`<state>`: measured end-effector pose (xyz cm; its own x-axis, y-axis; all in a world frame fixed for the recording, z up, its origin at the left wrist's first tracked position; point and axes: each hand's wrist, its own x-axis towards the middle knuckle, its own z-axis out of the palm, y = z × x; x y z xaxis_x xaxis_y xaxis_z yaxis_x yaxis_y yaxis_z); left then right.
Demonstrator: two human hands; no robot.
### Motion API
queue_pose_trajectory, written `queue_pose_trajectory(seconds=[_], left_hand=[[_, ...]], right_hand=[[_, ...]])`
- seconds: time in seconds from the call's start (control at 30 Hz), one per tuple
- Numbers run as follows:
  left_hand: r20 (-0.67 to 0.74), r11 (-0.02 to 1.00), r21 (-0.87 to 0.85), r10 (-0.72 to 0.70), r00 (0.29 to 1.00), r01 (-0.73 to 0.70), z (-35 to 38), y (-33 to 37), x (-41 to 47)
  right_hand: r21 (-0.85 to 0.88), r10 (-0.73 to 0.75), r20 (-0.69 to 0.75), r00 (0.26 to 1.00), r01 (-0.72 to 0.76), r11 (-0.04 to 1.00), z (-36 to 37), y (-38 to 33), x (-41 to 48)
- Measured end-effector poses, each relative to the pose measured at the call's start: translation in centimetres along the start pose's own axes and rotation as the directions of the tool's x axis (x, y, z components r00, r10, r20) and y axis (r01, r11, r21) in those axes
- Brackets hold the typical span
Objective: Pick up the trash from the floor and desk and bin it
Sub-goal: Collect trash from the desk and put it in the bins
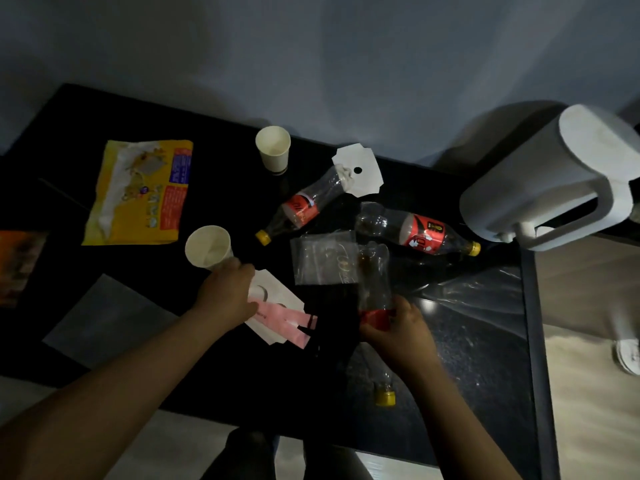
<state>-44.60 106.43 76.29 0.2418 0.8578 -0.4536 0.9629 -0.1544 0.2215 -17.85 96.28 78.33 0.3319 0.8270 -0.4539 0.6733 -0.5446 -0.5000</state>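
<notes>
Head view: right hand (398, 327) grips bottle (374, 278), cap (385, 398) pointing toward person

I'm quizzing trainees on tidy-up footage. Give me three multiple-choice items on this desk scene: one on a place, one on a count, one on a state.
1. The yellow snack bag lies:
A) on the left part of the desk
B) on the floor
C) in a hand

2. How many paper cups show?
A) one
B) two
C) four

3. The grip of the right hand is:
A) round a bottle
B) empty, fingers straight
C) round a cup

Key:
1. A, it lies flat, left of both cups.
2. B, one stands at the back, one is at the left hand.
3. A, fingers curl round the red-labelled bottle.
</notes>
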Motion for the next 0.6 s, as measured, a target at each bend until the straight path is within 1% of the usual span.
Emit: queue_pose_trajectory(seconds=[0.07,0.13,0.17,0.27,0.4,0.47,0.6], left_hand=[[0.004,0.989,0.054,0.14,0.99,-0.14,0.1,0.3,0.2],[0.074,0.961,0.067,0.264,0.962,-0.269,0.3,0.6,0.3],[0.12,0.949,0.074,0.296,0.948,-0.306,0.4,0.7,0.4],[0.261,0.916,0.147,0.329,0.908,-0.374,0.8,0.9,1.0],[0.395,0.879,0.244,0.295,0.87,-0.41,1.3,0.5,2.2],[0.4,0.858,0.281,0.302,0.865,-0.429,1.6,0.4,2.5],[0.327,0.842,0.302,0.349,0.879,-0.446,2.3,0.6,2.6]], right_hand=[[0.003,0.013,0.006,1.0,-0.013,1.0,0.1,-0.2,0.1],[0.007,0.025,0.002,1.0,-0.025,1.0,0.2,-0.3,0.1],[0.01,0.03,-0.003,1.0,-0.03,0.999,0.2,-0.4,0.2],[0.015,0.042,-0.015,0.999,-0.041,0.999,0.4,-0.5,0.2],[0.018,0.046,-0.042,0.998,-0.045,0.999,0.7,-0.4,-0.1],[0.024,0.052,-0.045,0.998,-0.051,0.998,0.8,-0.2,-0.1],[0.043,0.067,-0.061,0.996,-0.064,0.997,0.9,0.4,-0.1]])
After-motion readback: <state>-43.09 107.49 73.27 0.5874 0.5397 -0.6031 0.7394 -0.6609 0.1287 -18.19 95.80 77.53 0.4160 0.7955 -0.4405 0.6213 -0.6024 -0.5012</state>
